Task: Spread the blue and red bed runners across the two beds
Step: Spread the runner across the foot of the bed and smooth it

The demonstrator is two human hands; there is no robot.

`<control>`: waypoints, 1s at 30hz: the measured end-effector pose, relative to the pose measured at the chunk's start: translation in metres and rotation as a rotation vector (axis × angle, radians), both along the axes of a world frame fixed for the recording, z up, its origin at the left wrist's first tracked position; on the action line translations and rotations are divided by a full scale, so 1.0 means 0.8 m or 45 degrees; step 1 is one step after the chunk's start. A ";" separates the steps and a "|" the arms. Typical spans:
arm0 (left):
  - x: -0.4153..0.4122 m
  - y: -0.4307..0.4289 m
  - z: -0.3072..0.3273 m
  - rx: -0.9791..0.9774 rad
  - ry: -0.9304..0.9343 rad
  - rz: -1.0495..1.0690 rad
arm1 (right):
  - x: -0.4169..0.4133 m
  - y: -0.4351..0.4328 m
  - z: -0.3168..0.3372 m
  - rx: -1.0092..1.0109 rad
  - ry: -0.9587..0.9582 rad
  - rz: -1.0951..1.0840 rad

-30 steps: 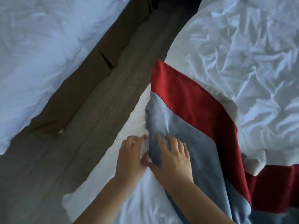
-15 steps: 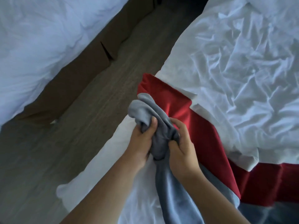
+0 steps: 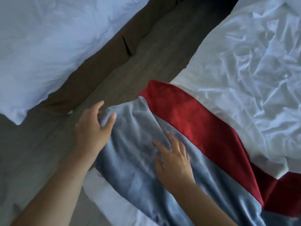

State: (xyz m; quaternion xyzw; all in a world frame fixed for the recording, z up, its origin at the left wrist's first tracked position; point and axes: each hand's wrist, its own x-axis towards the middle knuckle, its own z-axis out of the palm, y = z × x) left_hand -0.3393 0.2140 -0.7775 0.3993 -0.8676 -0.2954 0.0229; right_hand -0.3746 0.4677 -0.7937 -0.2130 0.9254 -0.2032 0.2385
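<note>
A bed runner lies across the near bed (image 3: 244,66), which has crumpled white sheets. Its blue band (image 3: 135,154) hangs over the bed's left edge, and its red band (image 3: 192,121) runs beside it on the far side. My left hand (image 3: 92,128) grips the blue band's end corner, thumb on top and fingers under the cloth. My right hand (image 3: 172,159) lies flat on the blue band with fingers spread, pressing it down. The second bed (image 3: 48,46), also white, stands at the upper left across the aisle.
A grey wood-look floor aisle (image 3: 146,59) runs between the two beds. The brown base (image 3: 104,59) of the far bed shows below its duvet. The near bed's white sheet edge (image 3: 104,193) hangs below the runner.
Both hands had the blue end bunched up between them; now the cloth is spread out flat, my left hand has pulled its corner leftward and my right hand has opened onto it.
</note>
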 end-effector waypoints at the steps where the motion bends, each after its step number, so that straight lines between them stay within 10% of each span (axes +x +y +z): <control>1: 0.009 -0.001 -0.019 0.041 -0.172 -0.061 | 0.006 -0.005 -0.003 0.041 0.024 0.017; 6: 0.064 0.024 -0.078 0.533 -0.725 -0.237 | 0.018 -0.017 -0.011 0.216 0.137 0.060; 21: 0.025 -0.040 -0.069 -0.058 0.131 -0.023 | -0.051 -0.083 0.016 -0.337 0.333 -0.242; 27: 0.016 -0.047 -0.103 0.101 -0.602 -0.230 | -0.043 -0.086 -0.010 0.013 0.115 -0.007; 30: 0.016 0.001 -0.102 0.204 -0.502 -0.330 | -0.031 -0.069 -0.021 -0.044 0.005 -0.038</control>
